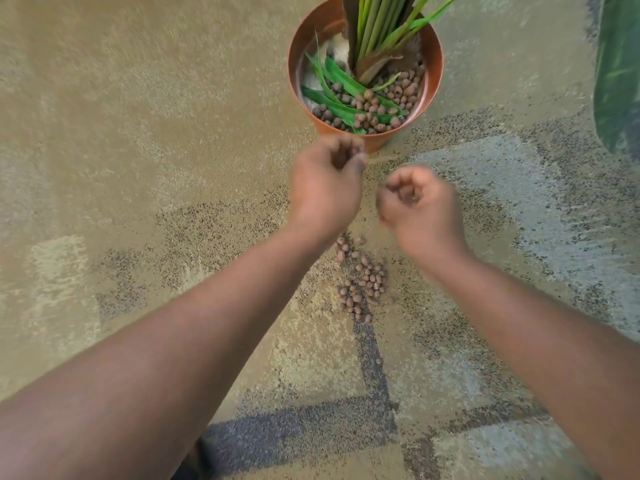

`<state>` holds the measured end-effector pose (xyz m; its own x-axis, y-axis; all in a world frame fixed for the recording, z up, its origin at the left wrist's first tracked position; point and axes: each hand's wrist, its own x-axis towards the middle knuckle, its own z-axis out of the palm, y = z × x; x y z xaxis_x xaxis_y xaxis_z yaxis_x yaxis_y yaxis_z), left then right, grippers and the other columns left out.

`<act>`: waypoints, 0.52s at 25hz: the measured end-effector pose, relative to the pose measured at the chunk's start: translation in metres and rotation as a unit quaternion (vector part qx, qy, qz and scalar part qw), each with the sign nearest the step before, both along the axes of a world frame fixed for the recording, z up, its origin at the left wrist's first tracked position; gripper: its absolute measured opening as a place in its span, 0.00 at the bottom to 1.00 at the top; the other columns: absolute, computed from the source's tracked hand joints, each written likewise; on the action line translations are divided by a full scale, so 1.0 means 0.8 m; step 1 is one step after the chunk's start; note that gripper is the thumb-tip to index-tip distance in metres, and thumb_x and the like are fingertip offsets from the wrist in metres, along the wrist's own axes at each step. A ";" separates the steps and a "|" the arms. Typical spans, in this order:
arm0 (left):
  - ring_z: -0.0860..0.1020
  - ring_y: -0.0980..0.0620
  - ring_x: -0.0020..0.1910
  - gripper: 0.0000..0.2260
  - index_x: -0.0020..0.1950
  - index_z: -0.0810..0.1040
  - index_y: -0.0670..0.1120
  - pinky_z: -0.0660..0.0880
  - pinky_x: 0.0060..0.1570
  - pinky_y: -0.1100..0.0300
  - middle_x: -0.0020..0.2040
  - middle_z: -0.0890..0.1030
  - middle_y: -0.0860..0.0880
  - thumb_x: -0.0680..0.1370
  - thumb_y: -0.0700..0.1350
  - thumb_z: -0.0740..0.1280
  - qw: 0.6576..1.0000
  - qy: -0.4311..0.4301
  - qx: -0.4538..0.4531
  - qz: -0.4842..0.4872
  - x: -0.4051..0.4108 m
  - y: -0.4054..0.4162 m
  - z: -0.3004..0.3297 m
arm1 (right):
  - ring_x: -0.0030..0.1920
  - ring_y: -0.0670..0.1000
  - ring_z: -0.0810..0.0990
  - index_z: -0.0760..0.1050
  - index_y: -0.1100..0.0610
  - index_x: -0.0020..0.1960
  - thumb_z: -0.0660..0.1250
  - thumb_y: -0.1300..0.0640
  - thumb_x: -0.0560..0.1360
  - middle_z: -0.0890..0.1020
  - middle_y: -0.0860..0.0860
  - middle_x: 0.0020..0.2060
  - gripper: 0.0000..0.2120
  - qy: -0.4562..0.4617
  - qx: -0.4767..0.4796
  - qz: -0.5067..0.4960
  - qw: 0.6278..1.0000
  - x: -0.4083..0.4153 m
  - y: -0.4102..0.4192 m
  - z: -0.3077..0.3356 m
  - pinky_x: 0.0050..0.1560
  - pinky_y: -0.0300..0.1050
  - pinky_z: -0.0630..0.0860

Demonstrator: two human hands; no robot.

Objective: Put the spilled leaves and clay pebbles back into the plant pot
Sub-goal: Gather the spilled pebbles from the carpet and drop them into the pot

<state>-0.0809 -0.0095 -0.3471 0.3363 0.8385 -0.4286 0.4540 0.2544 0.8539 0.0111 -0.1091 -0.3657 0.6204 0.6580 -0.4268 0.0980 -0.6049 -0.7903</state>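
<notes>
A terracotta plant pot [434,69] stands on the carpet at the top centre. It holds a green plant, loose green leaves [341,79] and clay pebbles [384,105]. A pile of spilled clay pebbles [363,282] lies on the carpet between my forearms. My left hand [327,188] hovers just in front of the pot's near rim, fingers bunched shut around pebbles that barely show. My right hand [420,206] is a little lower and to the right, curled shut, with a brown pebble glimpsed inside. Both hands are motion-blurred.
The patterned beige and grey carpet [138,133] spreads all around the pot. A large dark green leaf [618,71] of another plant hangs in at the right edge. A single stray pebble [378,361] lies nearer to me.
</notes>
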 end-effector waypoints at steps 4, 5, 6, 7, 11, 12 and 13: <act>0.81 0.54 0.39 0.09 0.46 0.80 0.46 0.81 0.37 0.63 0.42 0.83 0.48 0.78 0.32 0.70 0.993 -0.060 -0.042 0.089 0.048 0.044 0.022 | 0.34 0.49 0.85 0.78 0.55 0.45 0.73 0.63 0.77 0.84 0.54 0.39 0.05 0.108 0.097 -0.146 0.979 0.025 0.074 0.033 0.35 0.43 0.81; 0.80 0.55 0.36 0.09 0.47 0.79 0.45 0.78 0.31 0.66 0.41 0.82 0.48 0.78 0.31 0.70 0.991 -0.058 -0.058 0.102 0.054 0.049 0.024 | 0.34 0.49 0.86 0.78 0.56 0.46 0.73 0.63 0.77 0.85 0.55 0.41 0.05 0.135 0.097 -0.165 0.972 0.030 0.084 0.035 0.36 0.44 0.82; 0.79 0.57 0.33 0.09 0.47 0.78 0.44 0.76 0.28 0.68 0.40 0.81 0.48 0.77 0.30 0.70 0.991 -0.050 -0.069 0.106 0.057 0.052 0.026 | 0.36 0.51 0.87 0.78 0.57 0.46 0.72 0.63 0.78 0.85 0.56 0.42 0.04 0.158 0.095 -0.178 0.967 0.034 0.090 0.036 0.37 0.46 0.84; 0.79 0.58 0.32 0.10 0.48 0.79 0.44 0.75 0.26 0.69 0.40 0.81 0.48 0.77 0.29 0.69 0.991 -0.040 -0.077 0.106 0.059 0.055 0.026 | 0.39 0.53 0.88 0.79 0.58 0.47 0.71 0.64 0.78 0.86 0.56 0.44 0.04 0.172 0.089 -0.183 0.964 0.037 0.092 0.037 0.40 0.49 0.86; 0.81 0.55 0.44 0.16 0.60 0.79 0.39 0.77 0.31 0.71 0.51 0.81 0.46 0.77 0.25 0.63 0.990 -0.031 -0.097 0.100 0.054 0.054 0.023 | 0.50 0.52 0.86 0.80 0.59 0.56 0.66 0.72 0.79 0.84 0.55 0.50 0.12 0.188 0.069 -0.170 0.965 0.039 0.079 0.028 0.50 0.43 0.85; 0.81 0.55 0.47 0.16 0.61 0.78 0.39 0.78 0.34 0.71 0.52 0.81 0.47 0.77 0.25 0.63 0.991 -0.037 -0.086 0.100 0.051 0.051 0.021 | 0.51 0.52 0.86 0.79 0.58 0.57 0.65 0.73 0.78 0.84 0.55 0.52 0.14 0.187 0.077 -0.164 0.965 0.038 0.074 0.027 0.49 0.41 0.84; 0.81 0.55 0.48 0.16 0.60 0.79 0.40 0.79 0.38 0.70 0.52 0.82 0.48 0.77 0.25 0.63 0.992 -0.043 -0.063 0.102 0.047 0.048 0.018 | 0.51 0.51 0.86 0.79 0.58 0.56 0.64 0.74 0.78 0.84 0.55 0.52 0.15 0.180 0.084 -0.164 0.966 0.037 0.070 0.026 0.49 0.40 0.84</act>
<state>-0.0437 0.0289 -0.3324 0.2051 0.8343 -0.5117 0.3096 0.4407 0.8426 0.0411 -0.0533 -0.3449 0.6385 0.5300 -0.5581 -0.3768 -0.4170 -0.8271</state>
